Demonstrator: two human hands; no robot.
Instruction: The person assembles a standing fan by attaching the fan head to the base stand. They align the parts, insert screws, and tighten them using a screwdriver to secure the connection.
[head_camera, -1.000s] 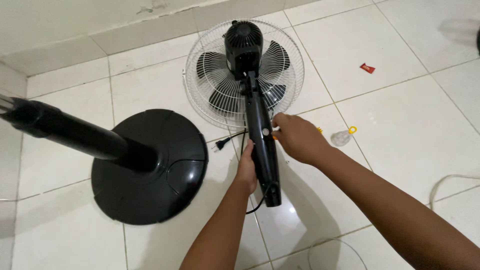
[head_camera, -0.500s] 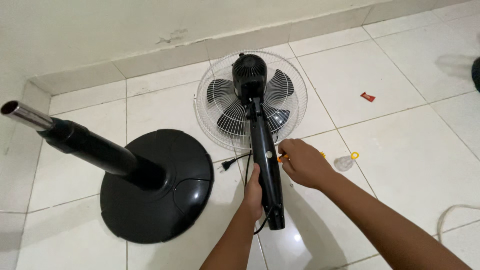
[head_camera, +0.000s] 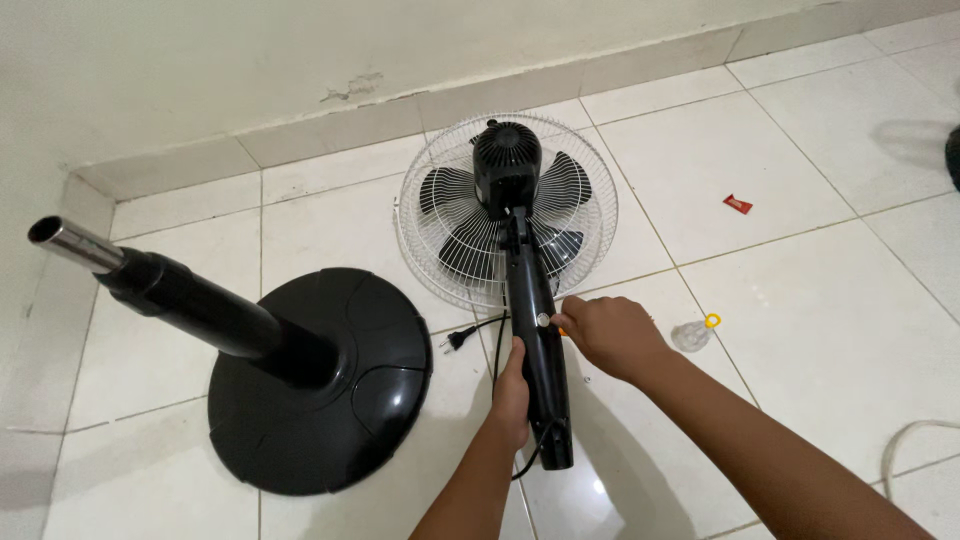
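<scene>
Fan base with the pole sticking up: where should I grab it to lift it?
Probably the black pole, low down near the round base, coming from above on the side away from the fan head. The pole is thin enough to wrap a hand around; the base is wide, flat and smooth.

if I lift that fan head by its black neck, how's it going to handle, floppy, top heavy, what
Probably top heavy: the motor housing and wire guard sit at the far end of the black neck, so that end would likely dip. The neck looks rigid, but the thin guard wires may bend if pressed. The power cord looks slack and would likely dangle.
</scene>
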